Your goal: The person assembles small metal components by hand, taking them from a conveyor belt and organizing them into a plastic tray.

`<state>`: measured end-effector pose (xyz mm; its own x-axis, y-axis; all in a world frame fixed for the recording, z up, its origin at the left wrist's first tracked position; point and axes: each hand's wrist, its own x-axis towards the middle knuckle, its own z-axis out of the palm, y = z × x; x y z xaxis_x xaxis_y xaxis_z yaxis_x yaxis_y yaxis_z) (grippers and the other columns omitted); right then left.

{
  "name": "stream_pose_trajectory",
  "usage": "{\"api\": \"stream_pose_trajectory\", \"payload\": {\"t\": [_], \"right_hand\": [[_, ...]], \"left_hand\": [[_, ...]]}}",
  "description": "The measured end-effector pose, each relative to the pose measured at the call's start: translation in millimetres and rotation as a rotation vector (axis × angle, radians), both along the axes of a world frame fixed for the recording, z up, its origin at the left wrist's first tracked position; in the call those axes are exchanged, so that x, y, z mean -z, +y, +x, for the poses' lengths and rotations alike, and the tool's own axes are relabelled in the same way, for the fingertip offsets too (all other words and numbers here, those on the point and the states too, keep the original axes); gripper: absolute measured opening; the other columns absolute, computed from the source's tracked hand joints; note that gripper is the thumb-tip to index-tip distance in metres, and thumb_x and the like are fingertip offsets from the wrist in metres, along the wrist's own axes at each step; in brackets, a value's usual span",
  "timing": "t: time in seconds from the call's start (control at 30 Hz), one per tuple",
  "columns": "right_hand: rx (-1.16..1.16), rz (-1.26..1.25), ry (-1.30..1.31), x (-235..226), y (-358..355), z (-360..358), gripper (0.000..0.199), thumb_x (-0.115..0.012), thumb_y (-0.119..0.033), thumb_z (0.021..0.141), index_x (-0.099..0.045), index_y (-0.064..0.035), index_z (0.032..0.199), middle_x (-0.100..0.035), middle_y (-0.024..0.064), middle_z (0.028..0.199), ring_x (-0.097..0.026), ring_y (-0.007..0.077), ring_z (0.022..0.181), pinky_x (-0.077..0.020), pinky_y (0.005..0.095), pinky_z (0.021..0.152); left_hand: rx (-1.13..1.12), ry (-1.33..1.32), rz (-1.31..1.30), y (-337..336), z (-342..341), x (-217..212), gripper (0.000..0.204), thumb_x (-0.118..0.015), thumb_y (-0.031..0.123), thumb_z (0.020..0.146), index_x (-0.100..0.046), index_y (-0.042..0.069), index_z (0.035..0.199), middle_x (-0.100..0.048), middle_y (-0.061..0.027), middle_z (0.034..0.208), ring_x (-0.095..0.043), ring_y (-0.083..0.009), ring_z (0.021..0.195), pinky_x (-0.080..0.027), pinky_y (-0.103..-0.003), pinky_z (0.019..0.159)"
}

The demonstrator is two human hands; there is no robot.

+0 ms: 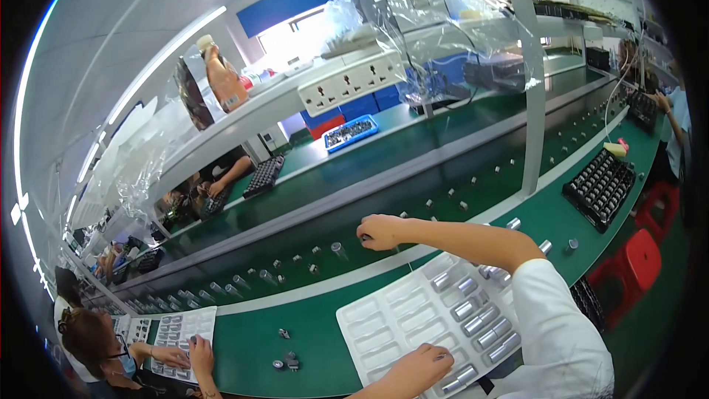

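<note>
In front of me lies a white plastic tray (367, 323) with moulded pockets; shiny silver cylinders (480, 319) fill pockets on its right side. My left hand (417, 371) is low over the tray's near part, fingers curled, with a small greyish end at the fingertips that I cannot identify. Beside it, one silver cylinder (461, 380) lies in a pocket. My right hand (378, 232) reaches across to the conveyor, its fingers closed around something dark and mostly hidden. Just left of it, a clear-and-silver cylinder (338, 250) stands upright on the green conveyor belt (413, 185).
Small metal parts (297, 258) and upright cylinders (240, 281) dot the conveyor. A black tray of parts (602, 188) sits on the right, near a red stool (639, 257). A co-worker (92, 343) handles another white tray at left. A shelf with a socket strip (348, 83) hangs above.
</note>
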<state>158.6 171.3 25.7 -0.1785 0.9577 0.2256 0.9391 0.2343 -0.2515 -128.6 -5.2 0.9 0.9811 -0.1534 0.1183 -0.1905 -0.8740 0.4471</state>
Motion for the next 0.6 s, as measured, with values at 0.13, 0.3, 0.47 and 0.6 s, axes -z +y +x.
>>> {"api": "stream_pose_trajectory", "payload": {"t": [0.13,0.3,0.47,0.6], "right_hand": [[0.070,-0.073,0.491,-26.5,-44.0,-1.3,0.034,-0.076,-0.027,0.078,-0.070,-0.0014,0.100,-0.072,0.0140,0.096,-0.070,0.0268,0.087,-0.0549,0.0362,0.078],[0.007,-0.267,1.075,-12.1,-90.7,17.0,0.039,-0.076,-0.016,0.081,-0.066,0.0049,0.113,-0.070,0.0078,0.099,-0.067,0.0168,0.090,-0.0530,0.0295,0.082],[0.121,-0.431,1.409,-17.6,-129.4,14.1,0.034,-0.073,-0.016,0.087,-0.068,0.0032,0.115,-0.067,0.0036,0.095,-0.065,0.0125,0.089,-0.0519,0.0256,0.079],[0.185,-0.362,1.587,-3.7,-143.0,12.6,0.023,-0.070,-0.012,0.093,-0.068,0.0014,0.112,-0.066,0.0029,0.093,-0.065,0.0120,0.095,-0.0531,0.0250,0.084]], "left_hand": [[-0.033,0.148,-0.331,17.5,1.4,-19.7,0.023,-0.065,0.019,0.095,-0.062,0.008,0.115,-0.064,-0.0090,0.114,-0.065,-0.0277,0.096,-0.056,-0.036,0.084],[-0.357,0.087,-0.851,61.2,31.3,-10.2,0.040,-0.071,0.014,0.092,-0.059,0.002,0.128,-0.067,-0.0092,0.114,-0.065,-0.0165,0.099,-0.054,-0.030,0.087],[-0.375,0.007,-1.503,107.6,67.2,2.2,0.031,-0.058,0.009,0.100,-0.056,-0.002,0.129,-0.061,-0.0127,0.124,-0.063,-0.0202,0.109,-0.055,-0.034,0.096],[-0.265,0.036,-1.854,138.0,90.3,13.1,0.034,-0.054,0.009,0.102,-0.051,-0.001,0.134,-0.062,-0.0131,0.123,-0.062,-0.0232,0.113,-0.052,-0.041,0.103]]}}
